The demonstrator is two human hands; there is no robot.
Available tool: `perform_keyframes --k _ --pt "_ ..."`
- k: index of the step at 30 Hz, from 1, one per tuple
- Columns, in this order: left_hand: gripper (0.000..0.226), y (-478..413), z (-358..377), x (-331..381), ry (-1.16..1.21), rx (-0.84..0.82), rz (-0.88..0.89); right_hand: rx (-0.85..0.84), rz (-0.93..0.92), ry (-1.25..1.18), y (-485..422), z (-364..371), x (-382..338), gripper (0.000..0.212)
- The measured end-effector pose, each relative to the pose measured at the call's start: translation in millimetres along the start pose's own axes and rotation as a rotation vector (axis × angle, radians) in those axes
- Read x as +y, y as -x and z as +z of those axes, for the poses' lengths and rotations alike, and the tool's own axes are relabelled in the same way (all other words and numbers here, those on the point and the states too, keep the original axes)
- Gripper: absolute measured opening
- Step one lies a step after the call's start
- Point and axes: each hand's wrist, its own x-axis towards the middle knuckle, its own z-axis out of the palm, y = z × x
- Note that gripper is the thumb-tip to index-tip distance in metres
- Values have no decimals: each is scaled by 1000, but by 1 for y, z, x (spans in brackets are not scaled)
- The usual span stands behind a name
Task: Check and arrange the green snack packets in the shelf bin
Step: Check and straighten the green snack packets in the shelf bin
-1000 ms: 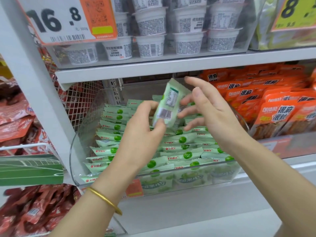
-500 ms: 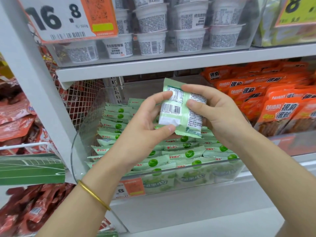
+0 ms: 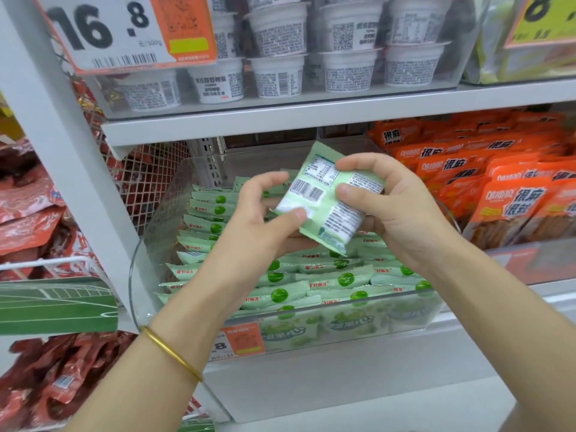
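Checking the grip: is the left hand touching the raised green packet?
Touching. The head view shows the left hand pinching the green packet at its lower corner.

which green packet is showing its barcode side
The pale green snack packet held by the left hand and right hand; the other packets in the clear plastic bin lie front up.

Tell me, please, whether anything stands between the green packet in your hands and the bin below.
Nothing visible does. The left hand and right hand hold the green packet above the clear bin, whose top is open; only the rows of packets already inside lie beneath it.
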Motion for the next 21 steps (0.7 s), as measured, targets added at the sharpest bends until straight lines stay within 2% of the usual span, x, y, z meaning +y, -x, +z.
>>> perform_keyframes --k 2,6,8,10,12,16,18,21 --pt "31 -4 0 -2 61 141 -96 -17 21 1 -1 1 -1 21" --pt "20 -13 -4 -4 119 305 -199 -92 112 -106 -2 -5 -6 35" --pt "18 -17 -5 -4 130 320 -236 -108 65 14 -4 -6 -5 40" --pt "20 -21 -5 -4 156 300 -286 -52 -56 282 -7 -4 1 48" --pt "23 -24 -4 -5 164 263 -326 5 -157 503 -12 -2 3 39" --pt "23 -30 -5 -3 198 252 -348 24 -218 596 -21 -4 3 16" --pt "26 -36 -9 -4 85 298 -301 62 -255 608 -24 -5 4 14" --pt "21 -40 -18 -12 -428 358 -94 103 -278 645 -25 -6 10 14"
